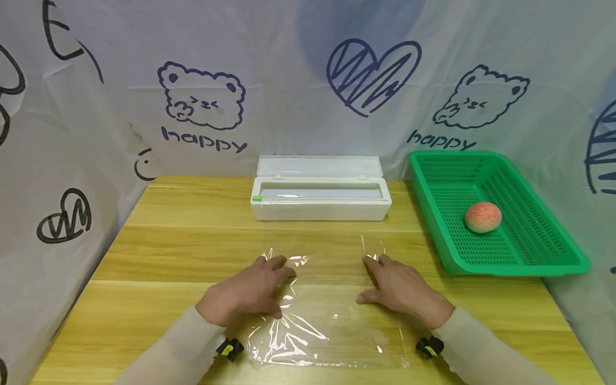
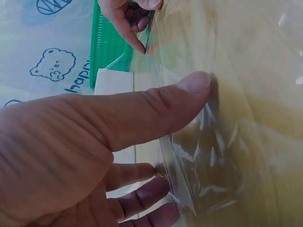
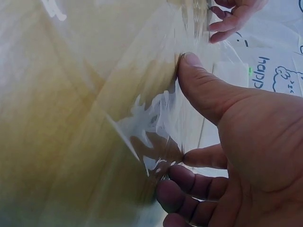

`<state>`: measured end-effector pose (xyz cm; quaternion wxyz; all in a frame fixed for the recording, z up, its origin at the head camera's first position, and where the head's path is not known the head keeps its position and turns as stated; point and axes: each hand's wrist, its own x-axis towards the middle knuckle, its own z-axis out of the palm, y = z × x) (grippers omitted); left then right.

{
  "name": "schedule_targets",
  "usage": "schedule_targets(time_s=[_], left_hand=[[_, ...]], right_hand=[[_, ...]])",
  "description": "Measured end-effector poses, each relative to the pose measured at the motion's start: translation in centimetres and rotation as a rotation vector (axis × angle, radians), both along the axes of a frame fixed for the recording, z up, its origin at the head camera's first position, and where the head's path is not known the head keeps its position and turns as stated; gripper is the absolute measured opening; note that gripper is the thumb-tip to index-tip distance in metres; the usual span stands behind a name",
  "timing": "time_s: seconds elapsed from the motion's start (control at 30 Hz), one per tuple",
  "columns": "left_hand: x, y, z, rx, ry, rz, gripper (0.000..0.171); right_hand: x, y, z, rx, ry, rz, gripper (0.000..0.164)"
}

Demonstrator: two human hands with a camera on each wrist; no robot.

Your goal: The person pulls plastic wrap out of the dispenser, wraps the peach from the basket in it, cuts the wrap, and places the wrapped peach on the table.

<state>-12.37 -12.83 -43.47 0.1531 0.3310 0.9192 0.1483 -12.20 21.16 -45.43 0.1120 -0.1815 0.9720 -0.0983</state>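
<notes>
Film [image 1: 327, 315], near edge of tabletop [image 1: 144, 299] | left hand [image 1: 250, 289], right hand [image 1: 401, 286]: fingers spread, touching film | we'd best draw both sides evenly outward, unwrinkled

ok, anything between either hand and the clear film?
Nothing visible: the left hand and right hand both touch the clear film. The white box stands beyond both, the green basket off to the right.

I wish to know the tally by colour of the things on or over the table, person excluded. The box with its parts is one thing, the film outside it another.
White: 1 (box)
Green: 1 (basket)
Pinkish orange: 1 (round fruit)
Clear: 1 (film)
Total: 4
</notes>
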Motion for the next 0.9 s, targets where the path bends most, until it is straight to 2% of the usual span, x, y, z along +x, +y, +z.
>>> schedule_targets(time_s=[0.27, 0.47, 0.9], left_hand=[[0.05, -0.18, 0.20, 0.008, 0.005, 0.011, 0.078], [0.15, -0.24, 0.04, 0.025, 0.055, -0.027, 0.069], [0.37, -0.42, -0.24, 0.056, 0.057, -0.036, 0.066]], right_hand=[[0.01, -0.16, 0.19, -0.013, 0.004, -0.001, 0.093], [0.08, -0.21, 0.32, -0.017, 0.028, 0.016, 0.087], [0.10, -0.06, 0.49, -0.029, 0.047, 0.042, 0.080]])
